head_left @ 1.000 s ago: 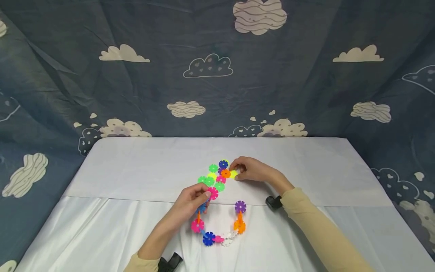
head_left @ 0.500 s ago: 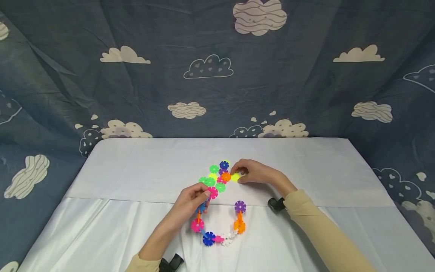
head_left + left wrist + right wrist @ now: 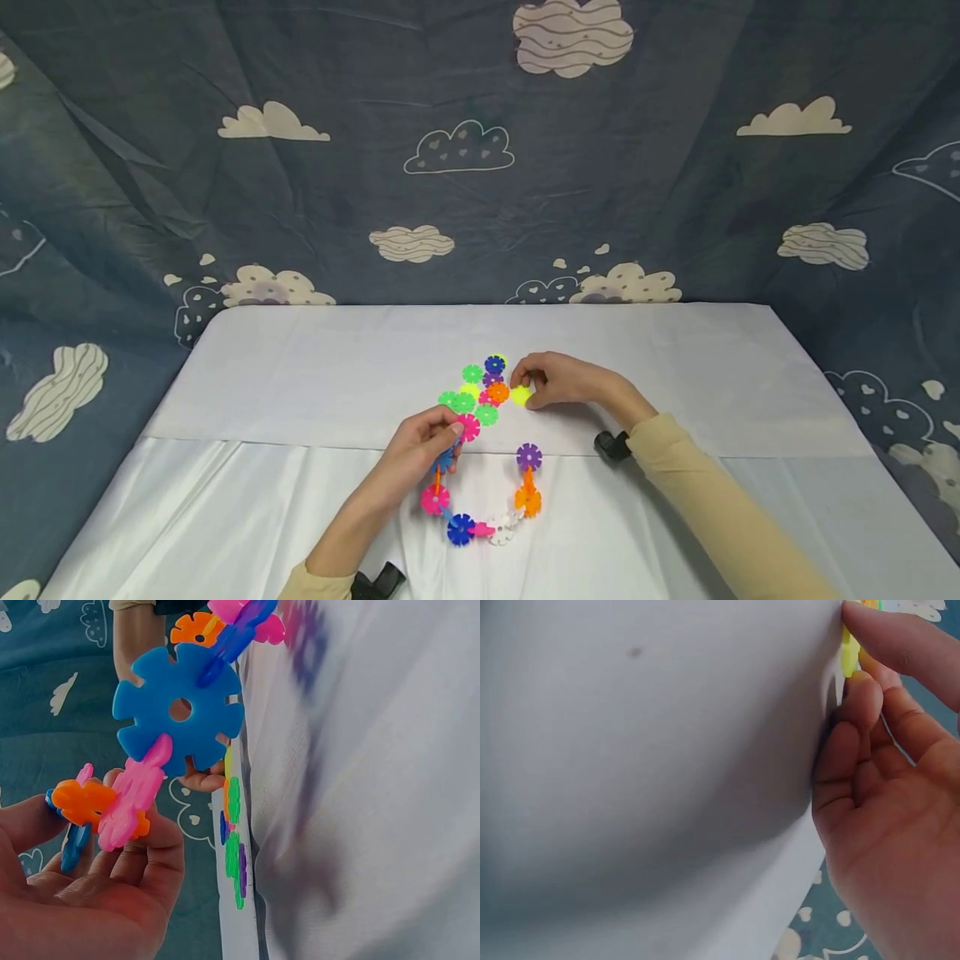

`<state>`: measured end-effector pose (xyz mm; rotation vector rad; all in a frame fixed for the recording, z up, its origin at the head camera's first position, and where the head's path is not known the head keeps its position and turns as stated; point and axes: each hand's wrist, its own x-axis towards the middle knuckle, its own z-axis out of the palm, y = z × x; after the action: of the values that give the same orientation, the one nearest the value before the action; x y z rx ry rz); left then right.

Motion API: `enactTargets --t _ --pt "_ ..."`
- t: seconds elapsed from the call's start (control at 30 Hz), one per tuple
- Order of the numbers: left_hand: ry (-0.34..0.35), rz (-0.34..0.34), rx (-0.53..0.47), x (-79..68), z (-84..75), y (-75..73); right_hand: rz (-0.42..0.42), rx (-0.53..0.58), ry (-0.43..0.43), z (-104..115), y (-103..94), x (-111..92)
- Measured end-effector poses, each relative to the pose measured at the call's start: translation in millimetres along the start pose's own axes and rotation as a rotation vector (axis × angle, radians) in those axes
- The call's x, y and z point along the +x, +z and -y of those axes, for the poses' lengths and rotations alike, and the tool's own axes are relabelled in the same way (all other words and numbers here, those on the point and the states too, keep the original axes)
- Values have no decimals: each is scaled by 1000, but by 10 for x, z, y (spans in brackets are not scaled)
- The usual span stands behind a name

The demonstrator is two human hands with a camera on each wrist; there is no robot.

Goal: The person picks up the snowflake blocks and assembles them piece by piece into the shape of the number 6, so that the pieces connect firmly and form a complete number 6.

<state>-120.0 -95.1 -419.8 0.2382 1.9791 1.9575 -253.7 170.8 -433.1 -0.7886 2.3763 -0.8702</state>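
My left hand [image 3: 418, 446] holds one end of a chain of snowflake-shaped plastic discs, which hangs in a U; its pink disc [image 3: 435, 500] and a purple disc [image 3: 529, 457] at the free end show. Up close in the left wrist view, thumb and fingers pinch linked orange, pink and blue pieces, with a large blue disc [image 3: 150, 697] beyond them. Farther back, my right hand [image 3: 566, 379] has its thumb and fingertips on a yellow disc [image 3: 521, 396] at the edge of a small pile. In the right wrist view only that yellow disc's edge [image 3: 850, 656] shows.
The pile of loose discs, among them a green disc [image 3: 463, 402], an orange disc [image 3: 498, 392] and a dark blue disc [image 3: 494, 364], lies on the white-covered table [image 3: 315, 367]. A dark cloud-print cloth [image 3: 345, 192] hangs behind the table.
My right hand has drawn the yellow disc slightly right and toward me, apart from the orange disc. The left hand and the chain have stayed nearly still.
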Motion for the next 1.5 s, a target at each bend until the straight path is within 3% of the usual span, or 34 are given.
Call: enactTargets --t 0.47,0.8,1.0,1.33,1.5 --pt "-23 -22 8 -2 4 0 5 9 -27 -99 -25 -84" --pt "-25 -16 12 14 -7 9 -34 -32 59 -29 20 -87" --pt "-38 -21 15 21 -10 9 -54 -20 38 -44 17 -145" --pt "-45 -13 -5 13 30 13 -12 -10 -1 -61 34 -258" --pt "-47 -14 -9 20 44 11 -2 -42 30 -8 54 -243"
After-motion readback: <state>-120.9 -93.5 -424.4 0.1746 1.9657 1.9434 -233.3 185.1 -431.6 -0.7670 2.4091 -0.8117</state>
